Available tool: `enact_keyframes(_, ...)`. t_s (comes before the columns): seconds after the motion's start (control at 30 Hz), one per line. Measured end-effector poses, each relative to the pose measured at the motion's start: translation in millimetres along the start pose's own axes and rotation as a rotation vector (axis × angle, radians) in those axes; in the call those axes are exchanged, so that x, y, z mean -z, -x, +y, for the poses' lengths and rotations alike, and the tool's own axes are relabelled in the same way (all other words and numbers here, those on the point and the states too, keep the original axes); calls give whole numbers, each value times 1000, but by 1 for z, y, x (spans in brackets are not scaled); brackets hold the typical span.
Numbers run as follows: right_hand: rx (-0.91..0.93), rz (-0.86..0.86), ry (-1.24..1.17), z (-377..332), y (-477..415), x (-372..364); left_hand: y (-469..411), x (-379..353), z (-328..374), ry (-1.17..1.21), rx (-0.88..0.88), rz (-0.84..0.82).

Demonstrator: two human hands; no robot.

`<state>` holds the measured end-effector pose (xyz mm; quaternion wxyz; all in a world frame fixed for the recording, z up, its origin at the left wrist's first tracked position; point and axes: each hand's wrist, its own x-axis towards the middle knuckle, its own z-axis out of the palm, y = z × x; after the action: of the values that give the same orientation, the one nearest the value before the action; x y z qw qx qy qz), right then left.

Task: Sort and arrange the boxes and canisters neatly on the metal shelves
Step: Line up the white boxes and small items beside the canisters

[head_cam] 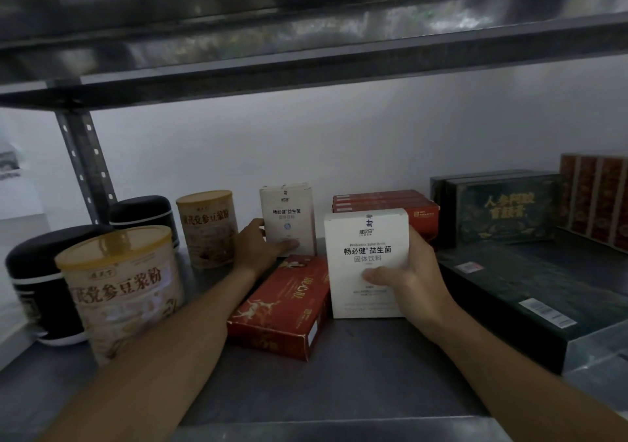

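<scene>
My right hand grips a white probiotic box upright, thumb on its front, over the middle of the metal shelf. My left hand holds the lower left of a second white box standing at the back. A red box lies flat between my arms. On the left stand two cream canisters with gold lids and two black canisters.
A stack of red boxes sits behind the held box. Dark green boxes stand at the right, with a large flat dark box in front and brown-red boxes at the far right. An upper shelf hangs close overhead.
</scene>
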<state>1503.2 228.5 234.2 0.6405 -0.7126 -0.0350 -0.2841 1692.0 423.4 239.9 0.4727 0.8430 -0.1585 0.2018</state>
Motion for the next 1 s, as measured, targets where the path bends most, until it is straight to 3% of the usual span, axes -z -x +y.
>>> enact_keyframes(0.7, 10, -12, -19, -1, 2, 0, -4, 3, -6, -42, 35, 45)
enact_keyframes(1.0, 13, 14, -4, -7, 3, 1, 1, 14, 1, 65, 209, 91)
